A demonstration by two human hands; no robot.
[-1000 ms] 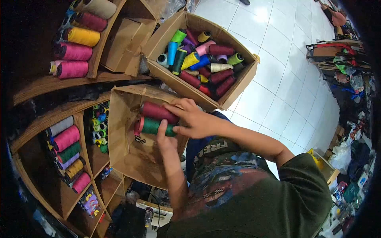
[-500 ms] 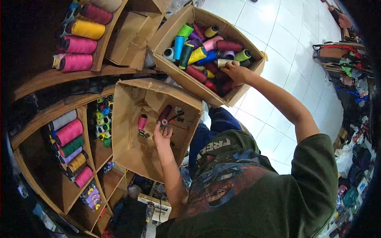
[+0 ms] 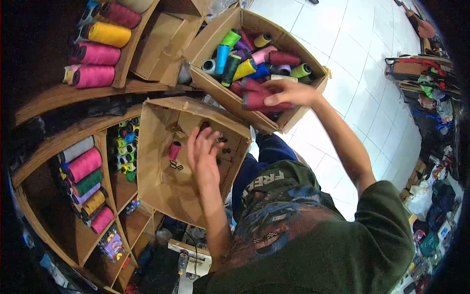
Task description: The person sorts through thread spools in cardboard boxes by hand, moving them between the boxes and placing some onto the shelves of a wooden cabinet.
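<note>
My right hand (image 3: 295,93) is closed on a dark red thread spool (image 3: 258,100), lifted at the near side of the upper cardboard box (image 3: 210,82). Whether it grips a second dark red spool cannot be made out. Around it in that box lie many spools, among them a yellow spool (image 3: 244,70), a light blue spool (image 3: 222,60) and a lime green spool (image 3: 301,70). My left hand (image 3: 205,154) hovers over the lower cardboard box (image 3: 166,198), fingers spread and nothing in them. Beneath it lie a pink spool (image 3: 175,151), small black pieces and a dark spool, mostly hidden by the fingers.
Wooden shelves (image 3: 105,171) on the left hold pink, green, grey and gold spools. Larger pink spools (image 3: 95,76) and a yellow spool (image 3: 109,34) stand above. White floor tiles (image 3: 360,63) stretch to the right, with piled goods (image 3: 435,196) along the far side.
My right hand has come up and toward me with a dark red spool. My left hand has let go of the dark spool and spread its fingers.
</note>
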